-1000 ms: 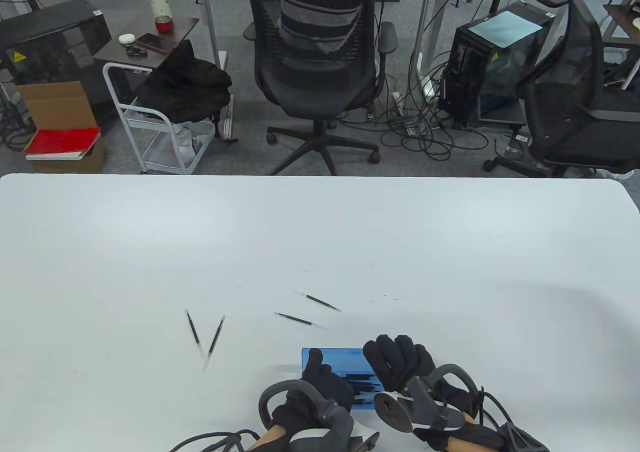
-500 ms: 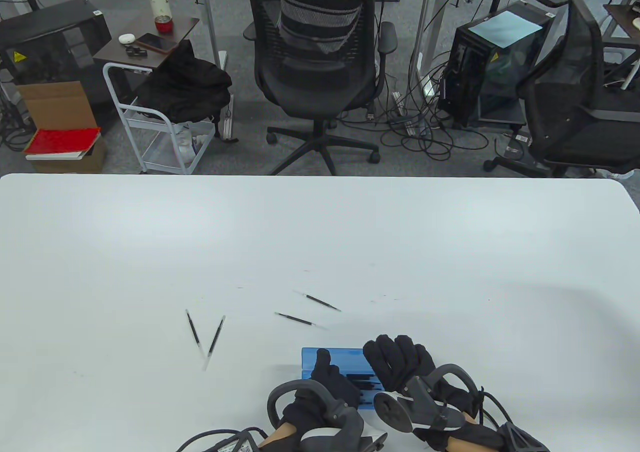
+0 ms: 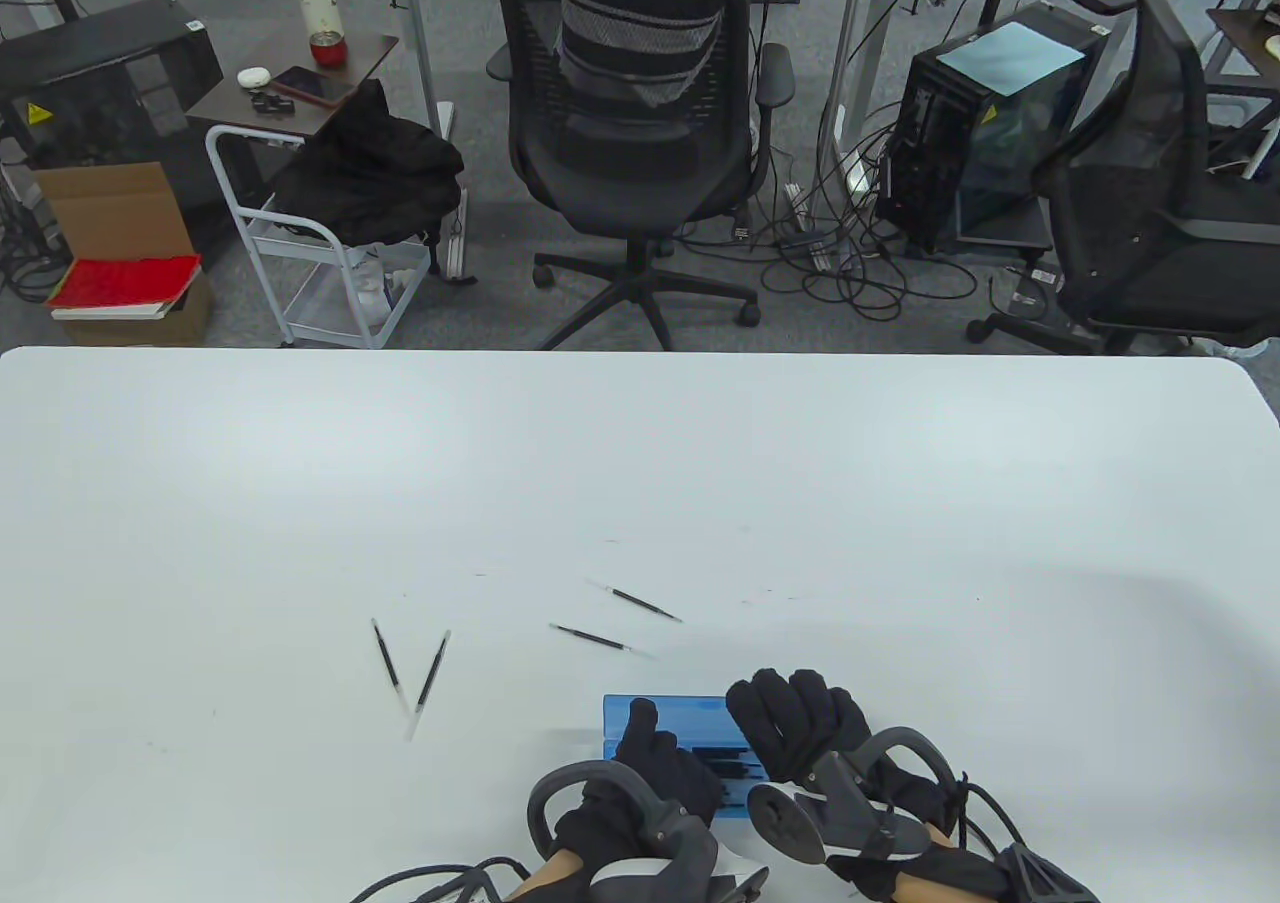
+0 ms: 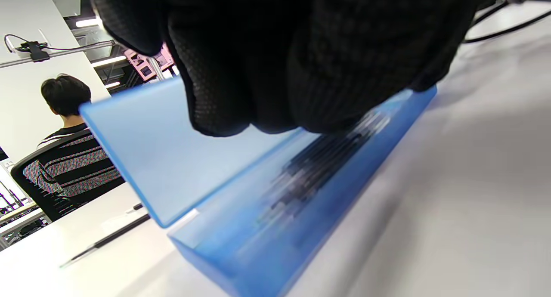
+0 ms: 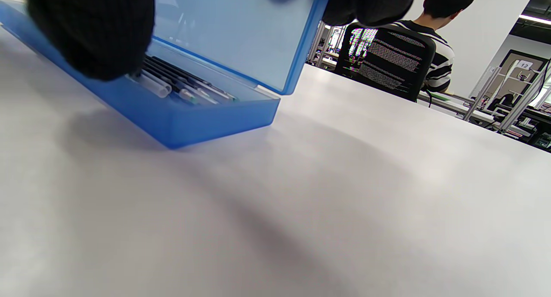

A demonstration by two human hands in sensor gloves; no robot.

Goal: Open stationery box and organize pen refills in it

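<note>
A blue translucent stationery box [image 3: 680, 718] lies near the table's front edge with its lid [image 5: 232, 38] raised. Several dark pen refills [image 5: 181, 86] lie inside the base [image 4: 267, 228]. My right hand [image 3: 800, 733] grips the lid's right end, thumb [image 5: 94, 34] in front and fingers behind. My left hand [image 3: 650, 758] reaches into the box, and its fingertips [image 4: 224, 116] touch the refills [image 4: 318, 168], which look blurred. Loose refills lie on the table: two [image 3: 633, 600] [image 3: 600, 640] just beyond the box, two more [image 3: 386, 658] [image 3: 430, 678] to the left.
The white table [image 3: 900, 503] stretches wide beyond the box. Behind its far edge stand an office chair [image 3: 630, 113] with a seated person, a white trolley [image 3: 300, 243] and computer towers. Cables trail from both wrists at the front edge.
My left hand has shifted slightly right over the box, its raised finger moving along the lid. The right hand and the loose refills have stayed put.
</note>
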